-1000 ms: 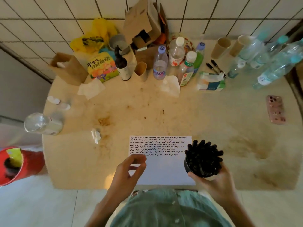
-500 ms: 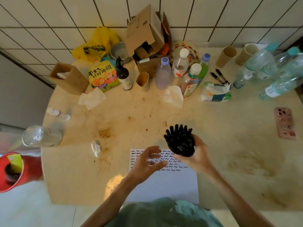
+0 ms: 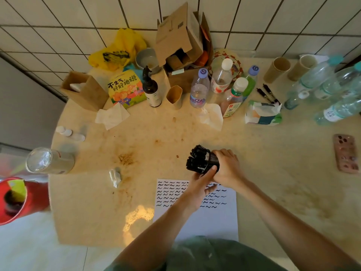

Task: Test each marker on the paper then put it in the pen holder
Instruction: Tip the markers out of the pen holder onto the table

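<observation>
A black mesh pen holder (image 3: 212,161) packed with several black markers (image 3: 196,159) is tipped over to the left, just above the table beyond the paper. My right hand (image 3: 227,168) grips the holder's body from the right. My left hand (image 3: 199,186) reaches up under it, fingers touching the holder's lower rim. The white paper (image 3: 197,212) lies at the near edge, its upper half covered with rows of black squiggles; my left forearm hides part of it.
The round beige table (image 3: 156,133) carries clutter at the back: cardboard box (image 3: 181,42), plastic bottles (image 3: 199,89), paper cups (image 3: 276,69), tissue pack (image 3: 262,114), two loose pens (image 3: 268,93). A phone (image 3: 345,153) lies right, a glass jar (image 3: 48,161) left, a red bucket (image 3: 13,200) beyond the edge.
My right hand lifted the full holder from beside the paper, carried it forward and tipped it on its side leftward. My left hand rose from the paper to the holder.
</observation>
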